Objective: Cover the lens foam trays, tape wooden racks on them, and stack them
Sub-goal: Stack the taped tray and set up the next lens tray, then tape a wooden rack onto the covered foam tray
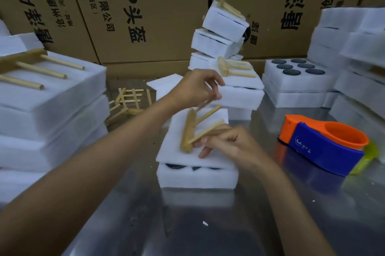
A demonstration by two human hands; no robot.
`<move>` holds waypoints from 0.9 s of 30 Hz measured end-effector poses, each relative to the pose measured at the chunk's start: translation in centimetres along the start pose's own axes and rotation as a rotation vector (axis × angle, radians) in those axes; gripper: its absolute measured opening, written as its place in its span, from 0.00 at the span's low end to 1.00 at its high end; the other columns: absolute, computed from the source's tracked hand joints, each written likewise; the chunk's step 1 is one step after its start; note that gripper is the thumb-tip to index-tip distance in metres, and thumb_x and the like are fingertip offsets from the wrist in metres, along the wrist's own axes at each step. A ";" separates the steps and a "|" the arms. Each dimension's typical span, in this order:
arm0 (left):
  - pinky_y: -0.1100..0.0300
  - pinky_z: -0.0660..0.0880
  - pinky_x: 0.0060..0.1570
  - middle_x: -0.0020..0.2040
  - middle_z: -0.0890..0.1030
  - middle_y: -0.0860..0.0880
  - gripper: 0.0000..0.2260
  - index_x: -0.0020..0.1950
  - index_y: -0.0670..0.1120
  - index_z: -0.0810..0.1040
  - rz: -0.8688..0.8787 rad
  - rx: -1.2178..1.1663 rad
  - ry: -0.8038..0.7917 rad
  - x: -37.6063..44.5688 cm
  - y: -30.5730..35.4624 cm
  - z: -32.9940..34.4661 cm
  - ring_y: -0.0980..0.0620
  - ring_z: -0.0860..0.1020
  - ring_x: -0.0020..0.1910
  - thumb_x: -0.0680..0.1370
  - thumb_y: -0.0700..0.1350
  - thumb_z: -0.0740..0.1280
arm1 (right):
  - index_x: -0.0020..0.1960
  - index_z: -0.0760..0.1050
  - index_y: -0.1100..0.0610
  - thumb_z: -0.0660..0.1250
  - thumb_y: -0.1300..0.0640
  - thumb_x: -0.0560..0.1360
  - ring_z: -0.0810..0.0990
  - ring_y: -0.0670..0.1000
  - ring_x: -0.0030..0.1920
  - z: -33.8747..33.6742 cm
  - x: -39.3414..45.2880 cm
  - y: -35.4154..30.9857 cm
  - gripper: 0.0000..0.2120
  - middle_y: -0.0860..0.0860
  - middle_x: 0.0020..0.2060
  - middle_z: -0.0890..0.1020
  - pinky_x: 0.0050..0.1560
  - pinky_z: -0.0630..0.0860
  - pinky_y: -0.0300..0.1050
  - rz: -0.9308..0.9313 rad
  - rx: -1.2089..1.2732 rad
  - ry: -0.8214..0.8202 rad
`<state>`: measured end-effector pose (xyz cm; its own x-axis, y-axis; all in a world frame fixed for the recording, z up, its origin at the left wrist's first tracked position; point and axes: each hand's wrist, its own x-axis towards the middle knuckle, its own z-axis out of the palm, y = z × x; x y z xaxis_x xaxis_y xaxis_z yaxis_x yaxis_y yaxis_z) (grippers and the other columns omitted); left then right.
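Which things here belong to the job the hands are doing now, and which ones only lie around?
In the job:
wooden rack, gripped by right hand and pinched by left hand
foam cover under it
lens foam tray below
tape dispenser, beside the tray

Lying about:
loose racks
uncovered tray
leaning stack
cardboard boxes

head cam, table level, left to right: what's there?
Stack of white foam trays with a wooden rack on top → loose pile of wooden racks → covered white foam tray under both hands → orange and blue tape dispenser → tall white foam stack at the right edge.
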<state>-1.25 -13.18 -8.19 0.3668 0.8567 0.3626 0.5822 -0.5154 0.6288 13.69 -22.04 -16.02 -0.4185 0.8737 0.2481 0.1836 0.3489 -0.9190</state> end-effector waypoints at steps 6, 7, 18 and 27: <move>0.67 0.76 0.48 0.46 0.86 0.46 0.08 0.53 0.42 0.83 -0.117 -0.126 -0.023 -0.5 -2.5 1.8 0.56 0.83 0.47 0.75 0.36 0.71 | 0.41 0.88 0.55 0.70 0.52 0.77 0.81 0.43 0.56 -0.5 -0.3 -0.3 0.11 0.47 0.45 0.87 0.60 0.75 0.38 0.012 -0.048 -0.026; 0.64 0.77 0.51 0.49 0.85 0.47 0.08 0.55 0.43 0.83 -0.147 -0.146 -0.007 -0.5 -2.9 1.6 0.56 0.83 0.49 0.76 0.39 0.71 | 0.40 0.88 0.56 0.70 0.55 0.77 0.81 0.40 0.55 -0.7 -0.3 -0.2 0.11 0.44 0.45 0.87 0.57 0.74 0.32 0.021 -0.048 -0.024; 0.69 0.66 0.43 0.62 0.69 0.61 0.35 0.70 0.66 0.66 -0.524 -0.299 0.041 -7.3 -6.7 1.4 0.69 0.70 0.51 0.64 0.66 0.73 | 0.38 0.88 0.51 0.67 0.49 0.73 0.72 0.34 0.64 -1.9 -0.3 0.1 0.13 0.37 0.57 0.82 0.62 0.65 0.39 0.052 -0.046 -0.078; 0.67 0.71 0.42 0.57 0.73 0.66 0.38 0.75 0.61 0.65 -0.616 -0.594 0.215 -8.7 -7.4 2.6 0.67 0.74 0.50 0.67 0.66 0.73 | 0.58 0.81 0.40 0.64 0.49 0.81 0.75 0.30 0.55 -2.0 0.9 2.1 0.10 0.32 0.55 0.79 0.54 0.68 0.33 0.194 0.150 0.548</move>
<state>-6.83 -16.82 -17.82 -0.0669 0.9949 -0.0752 0.1359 0.0838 0.9872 15.53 -19.82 -17.14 0.1375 0.9780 0.1571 0.0668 0.1490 -0.9866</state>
